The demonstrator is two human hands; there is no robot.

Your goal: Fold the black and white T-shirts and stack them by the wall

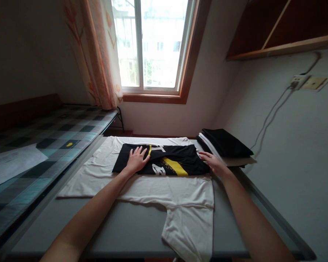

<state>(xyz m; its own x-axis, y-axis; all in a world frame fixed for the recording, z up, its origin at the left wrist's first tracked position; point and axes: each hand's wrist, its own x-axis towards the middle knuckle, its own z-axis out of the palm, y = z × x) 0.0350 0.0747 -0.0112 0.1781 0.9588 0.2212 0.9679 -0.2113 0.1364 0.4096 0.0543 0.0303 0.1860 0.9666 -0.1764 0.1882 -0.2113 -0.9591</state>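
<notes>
One black garment [169, 154], folded, w/ yellow & white print, lies atop one white shirt [142, 185], spread on the bench [120, 225]; one stack of folded cloth [226, 142] sits beyond the R hand [211, 162], black on top, paler layers below, exact no. unclear. Two bare hands at work: L hand [137, 160] palm-down on the black piece nr. its left end, fingers fanned wide, its grip pressing flat w/ nothing clasped. R hand reaches the opp. end, fingers extended & nearly together, tips at the fabric's edge; can't tell if that grip pinches cloth. Both forearms stretch fwd from the near side, R angled in. Bench is grey, smooth; one short sleeve of the white shirt runs to its near edge. Rm. backdrop: one window [161, 47] in a brown frame, one floral curtain [94, 54] to its left; one bed w/ checked mattress [79, 122] at left, one sheet of paper [15, 163] on it. Upper R: wall shelf [289, 45] over a socket w/ cords [272, 109] trailing down.
</notes>
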